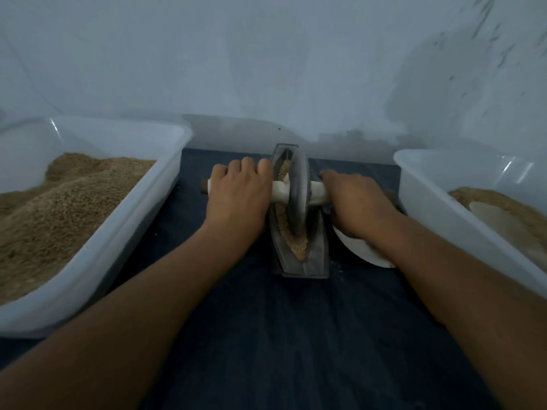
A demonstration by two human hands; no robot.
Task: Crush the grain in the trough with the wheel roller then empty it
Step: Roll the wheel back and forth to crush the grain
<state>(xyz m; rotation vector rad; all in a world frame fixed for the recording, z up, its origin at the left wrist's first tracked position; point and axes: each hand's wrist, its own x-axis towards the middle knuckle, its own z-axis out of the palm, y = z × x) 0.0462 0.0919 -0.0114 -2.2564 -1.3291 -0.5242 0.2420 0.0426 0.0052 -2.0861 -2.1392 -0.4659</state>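
Grain (297, 245) is seen lying along the groove of the trough (313, 261), which stands on the dark cloth (266, 335) near its far edge, midway between the two side edges and lengthwise toward the wall. The wheel roller (297, 190) is set upright in the groove, its rim resting among the grain, with more grain visible beyond it at the far end. A pale axle handle (318, 192) passes through the wheel and sticks out on both sides. The left hand (238, 196) is closed over the left part of the handle, fingers curled across the top. The right hand (358, 202) is wrapped round the right part in the same way.

Along the left edge of the cloth a white plastic tub (97, 255) is heaped with brown grain. At the right edge a second white tub (438, 208) holds a lower layer of similar material. A white bowl (364, 253) is partly hidden under the right wrist, just beside the trough. A pale wall (266, 69) rises behind everything.
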